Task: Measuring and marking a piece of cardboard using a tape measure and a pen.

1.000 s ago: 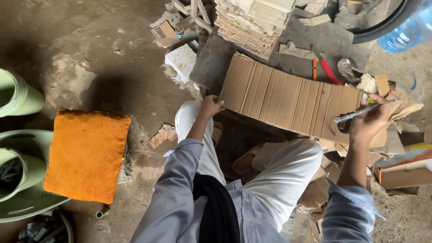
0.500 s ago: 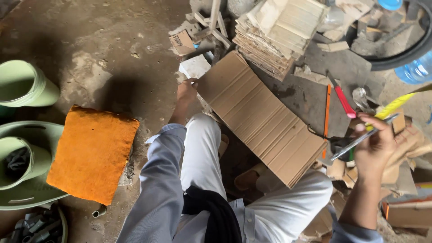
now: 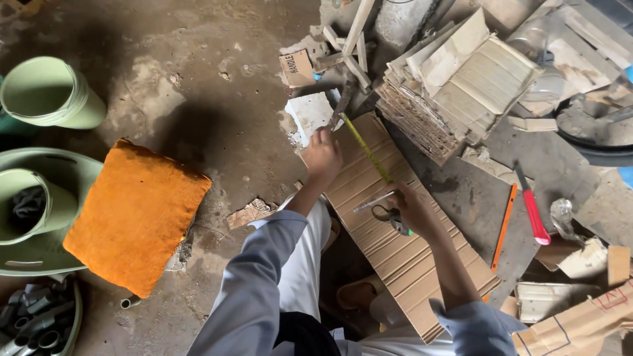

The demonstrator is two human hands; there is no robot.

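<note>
A long corrugated cardboard strip point(image 3: 422, 264) lies on the concrete floor across my knees, slanting from upper left to lower right. My left hand point(image 3: 322, 157) rests on its far end and pins down a yellow measuring tape point(image 3: 366, 150) that runs along the cardboard toward my right hand. My right hand point(image 3: 414, 209) sits on the middle of the strip. It grips a silver pen point(image 3: 372, 202) whose tip points left, together with a small green and black object point(image 3: 399, 225), possibly the tape's case.
An orange cushion point(image 3: 135, 214) lies to the left beside pale green tubs point(image 3: 49, 92). A red-handled knife point(image 3: 531, 206) and an orange stick point(image 3: 504, 225) lie right of the strip. Stacked boards point(image 3: 461, 86) stand beyond it. Grey pipe pieces point(image 3: 30, 326) sit bottom left.
The cardboard has swung from crosswise to slanting away from me. My right hand has come in from the right onto it with the pen. The yellow tape is now stretched between my hands.
</note>
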